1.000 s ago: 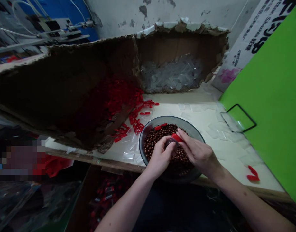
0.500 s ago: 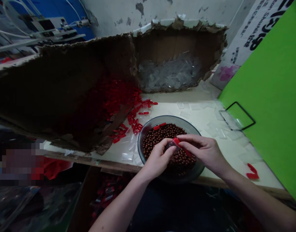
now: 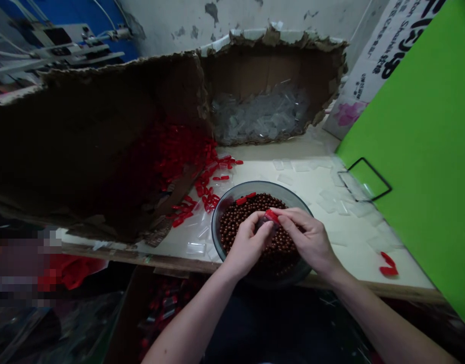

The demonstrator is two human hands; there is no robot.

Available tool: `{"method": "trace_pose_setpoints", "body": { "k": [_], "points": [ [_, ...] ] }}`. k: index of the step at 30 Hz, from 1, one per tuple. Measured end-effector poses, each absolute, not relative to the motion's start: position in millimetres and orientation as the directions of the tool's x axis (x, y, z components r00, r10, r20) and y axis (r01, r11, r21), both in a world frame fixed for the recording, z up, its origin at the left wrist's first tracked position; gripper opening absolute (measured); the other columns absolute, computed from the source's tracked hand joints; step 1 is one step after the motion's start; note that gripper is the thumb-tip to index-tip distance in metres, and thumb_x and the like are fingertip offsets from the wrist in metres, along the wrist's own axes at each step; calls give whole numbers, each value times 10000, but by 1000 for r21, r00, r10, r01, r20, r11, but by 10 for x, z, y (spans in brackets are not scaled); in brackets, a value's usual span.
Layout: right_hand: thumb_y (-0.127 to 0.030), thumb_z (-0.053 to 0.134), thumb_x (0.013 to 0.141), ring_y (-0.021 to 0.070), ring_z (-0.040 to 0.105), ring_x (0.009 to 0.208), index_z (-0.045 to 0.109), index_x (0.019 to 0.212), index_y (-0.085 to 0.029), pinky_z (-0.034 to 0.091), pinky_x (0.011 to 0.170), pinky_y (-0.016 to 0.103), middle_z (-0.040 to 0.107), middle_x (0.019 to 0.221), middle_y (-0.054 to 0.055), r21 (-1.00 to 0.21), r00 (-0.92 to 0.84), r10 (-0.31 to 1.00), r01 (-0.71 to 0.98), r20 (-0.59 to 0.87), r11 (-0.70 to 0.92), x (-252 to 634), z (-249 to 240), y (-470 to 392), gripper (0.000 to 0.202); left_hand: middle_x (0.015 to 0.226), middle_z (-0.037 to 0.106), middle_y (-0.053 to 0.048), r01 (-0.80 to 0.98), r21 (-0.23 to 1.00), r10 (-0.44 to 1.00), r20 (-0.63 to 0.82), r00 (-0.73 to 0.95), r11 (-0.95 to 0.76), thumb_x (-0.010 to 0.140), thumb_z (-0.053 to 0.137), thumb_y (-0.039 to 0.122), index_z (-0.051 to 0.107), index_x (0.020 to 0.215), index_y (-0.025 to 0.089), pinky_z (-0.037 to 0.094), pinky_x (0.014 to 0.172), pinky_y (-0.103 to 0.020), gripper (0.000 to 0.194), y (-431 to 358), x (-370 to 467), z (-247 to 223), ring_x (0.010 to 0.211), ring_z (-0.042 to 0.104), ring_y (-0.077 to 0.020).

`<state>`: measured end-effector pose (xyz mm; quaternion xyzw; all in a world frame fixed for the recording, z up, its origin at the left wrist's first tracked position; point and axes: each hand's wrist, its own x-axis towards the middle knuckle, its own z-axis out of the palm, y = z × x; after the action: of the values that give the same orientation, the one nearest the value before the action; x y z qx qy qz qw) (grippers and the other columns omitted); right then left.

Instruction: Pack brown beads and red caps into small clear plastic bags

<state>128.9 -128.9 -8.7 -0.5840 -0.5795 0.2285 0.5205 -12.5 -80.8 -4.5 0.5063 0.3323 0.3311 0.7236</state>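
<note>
Over a bowl (image 3: 216, 222) of shiny dark brown balls (image 3: 232, 222), my two hands meet at a small clear plastic container with a red flip cap (image 3: 271, 216). My left hand (image 3: 249, 242) grips its clear body between thumb and fingers; dark contents show faintly through it. The fingertips of my right hand (image 3: 310, 237) are closed on the cap, hiding part of it. Another red cap (image 3: 245, 198) lies on the balls at the bowl's far side.
A torn cardboard box (image 3: 172, 81) holds a heap of red caps (image 3: 179, 151) at left and clear containers (image 3: 261, 116) at back right. Clear pieces (image 3: 331, 200) and a red cap (image 3: 388, 264) lie on the white table (image 3: 251, 172). A green panel (image 3: 410, 151) with a wire handle (image 3: 384, 189) stands at right.
My right hand has moved in closer to my left. The red flap that hung out under my right fingers no longer shows. The whole view has shifted slightly.
</note>
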Motion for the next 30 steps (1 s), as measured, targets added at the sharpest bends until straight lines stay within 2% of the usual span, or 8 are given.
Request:
{"method": "trace_pose_setpoints", "body": {
  "k": [3,5,10,16,25,27,30],
  "points": [
    [-371,443,954,201,606,1106,653,1158,-253,481,975,385,657,1193,58,-933,315,903,300,293,198,1281,-144,-1296,316,703,531,21,-213,909,793,-177,583,359,824,600,395,570,902,153,294,459,-158,256,-770,-94,-36,526,435,-43],
    [-397,358,977,201,611,1101,605,1218,-246,493,962,397,639,1226,71,-955,399,872,204,284,217,1277,-181,-1290,378,693,533,20,-221,889,771,-199,605,402,812,614,408,576,888,146,276,450,-156,276,-770,-92,-39,516,437,-37],
    [-450,286,980,187,653,981,617,1173,-231,515,920,397,684,1096,80,-946,486,813,130,321,296,1336,-73,-1121,440,687,565,10,-107,899,677,-238,696,425,791,639,418,598,892,133,256,422,-162,306,-844,-135,-36,469,425,-29],
    [-491,291,973,177,663,939,643,1128,-235,520,894,370,710,1006,60,-972,246,941,99,233,215,1313,141,-983,462,691,607,-10,50,939,547,-242,802,342,799,619,426,606,882,134,295,411,-171,304,-877,-159,130,437,431,-39],
    [-440,262,985,166,660,904,636,1151,-275,519,850,335,710,901,23,-970,53,980,162,193,182,1282,221,-1194,441,638,558,-3,112,943,436,-247,866,312,805,602,440,584,820,137,268,426,-187,304,-928,-161,204,457,387,-54],
    [-452,286,976,169,661,901,643,1141,-266,523,852,337,710,907,28,-981,59,983,104,173,166,1258,247,-1183,434,651,564,-3,91,943,436,-231,870,319,812,597,432,587,840,138,279,440,-186,295,-956,-134,193,462,389,-51],
    [-491,246,969,175,676,879,654,1112,-220,534,851,351,718,920,59,-987,138,984,-93,116,130,1274,290,-1131,510,673,570,3,40,942,492,-210,845,333,818,602,406,594,873,148,320,477,-181,264,-992,-119,208,488,409,-49]
  ]
}}
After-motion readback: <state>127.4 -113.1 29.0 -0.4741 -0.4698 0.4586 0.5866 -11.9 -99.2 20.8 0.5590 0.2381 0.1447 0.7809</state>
